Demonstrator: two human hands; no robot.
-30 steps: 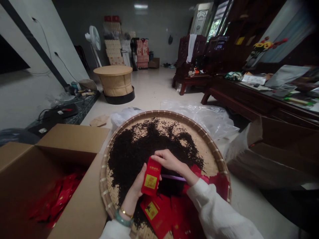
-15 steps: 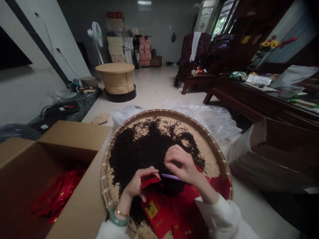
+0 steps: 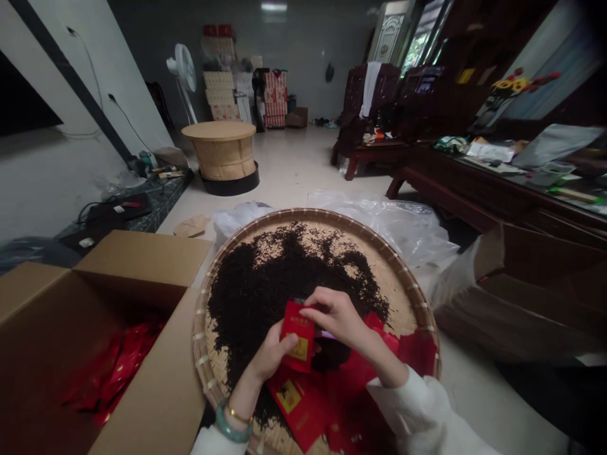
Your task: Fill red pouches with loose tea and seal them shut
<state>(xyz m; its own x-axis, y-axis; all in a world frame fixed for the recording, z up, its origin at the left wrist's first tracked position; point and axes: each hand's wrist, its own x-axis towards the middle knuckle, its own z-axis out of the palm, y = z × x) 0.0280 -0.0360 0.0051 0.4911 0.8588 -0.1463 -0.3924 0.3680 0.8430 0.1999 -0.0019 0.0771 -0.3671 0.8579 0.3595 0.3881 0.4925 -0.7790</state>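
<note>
A round woven bamboo tray holds a dark pile of loose tea leaves. Over its near side my left hand grips a small red packet upright from below. My right hand pinches the packet's top edge, fingers closed. A thin purple stick shows just under the right hand. Several flat red packets lie on the tray's near edge beneath my wrists.
An open cardboard box with red packets inside stands to the left. Clear plastic bags lie beyond the tray. A second carton sits to the right, dark wooden furniture behind it. A round wooden stool and a fan stand further back.
Half a second ago the packet was tipped down into the tea with my right hand over the leaves; now the packet stands upright again and my right hand pinches its top.
</note>
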